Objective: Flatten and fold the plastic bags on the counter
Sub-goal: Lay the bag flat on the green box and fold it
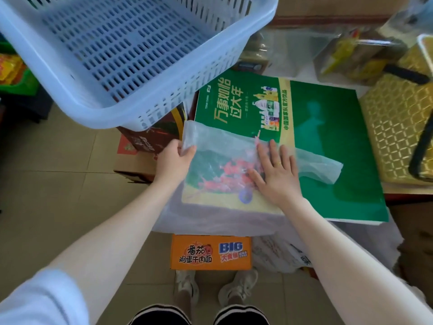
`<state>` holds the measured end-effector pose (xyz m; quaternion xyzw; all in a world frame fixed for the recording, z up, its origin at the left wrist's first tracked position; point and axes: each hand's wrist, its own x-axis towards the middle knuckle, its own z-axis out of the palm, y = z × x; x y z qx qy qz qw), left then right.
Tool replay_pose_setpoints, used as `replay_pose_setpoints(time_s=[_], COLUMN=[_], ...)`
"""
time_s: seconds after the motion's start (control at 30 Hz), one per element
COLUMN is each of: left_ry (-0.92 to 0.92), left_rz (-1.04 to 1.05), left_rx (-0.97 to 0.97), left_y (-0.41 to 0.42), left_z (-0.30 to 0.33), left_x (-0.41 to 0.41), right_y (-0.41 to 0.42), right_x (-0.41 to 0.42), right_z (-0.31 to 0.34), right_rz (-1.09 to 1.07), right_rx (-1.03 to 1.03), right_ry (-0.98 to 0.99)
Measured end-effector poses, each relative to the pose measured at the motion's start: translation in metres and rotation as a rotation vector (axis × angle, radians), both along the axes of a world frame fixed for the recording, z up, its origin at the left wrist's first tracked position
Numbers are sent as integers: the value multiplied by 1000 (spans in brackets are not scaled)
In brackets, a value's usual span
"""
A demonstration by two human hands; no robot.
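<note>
One plastic bag [222, 151] lies spread over the near left part of the green box [328, 137], mostly flattened but not yet folded. The left hand [173, 158] pinches its left edge; the right hand [274, 170] presses flat on it, fingers straight.

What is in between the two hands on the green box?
Only the see-through plastic bag, spread over the green box. The left hand pinches its edge, the right hand presses it flat. The head view shows this.
</note>
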<state>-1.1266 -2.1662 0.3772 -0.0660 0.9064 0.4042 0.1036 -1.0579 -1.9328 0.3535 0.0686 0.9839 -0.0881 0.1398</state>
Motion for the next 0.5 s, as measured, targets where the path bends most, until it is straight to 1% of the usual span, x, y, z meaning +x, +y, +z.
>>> replay_pose_setpoints(time_s=[0.07, 0.13, 0.23, 0.37, 0.43, 0.5], left_ry=[126, 199, 180, 174, 154, 142], left_rz=[-13, -6, 35, 27, 18, 33], left_rx=[-99, -117, -75, -83, -84, -94], left_y=[2, 5, 15, 27, 32, 37], left_z=[-1, -1, 0, 2, 1, 1], left_x=[2, 6, 7, 6, 7, 7], right_y=[6, 15, 35, 69, 80, 88], right_x=[2, 6, 15, 33, 38, 39], right_z=[-2, -3, -4, -1, 7, 18], right_rz=[8, 2, -62, -212, -294, -410], right_rx=[5, 14, 30, 45, -20, -104], right_ry=[28, 48, 60, 10, 85, 274])
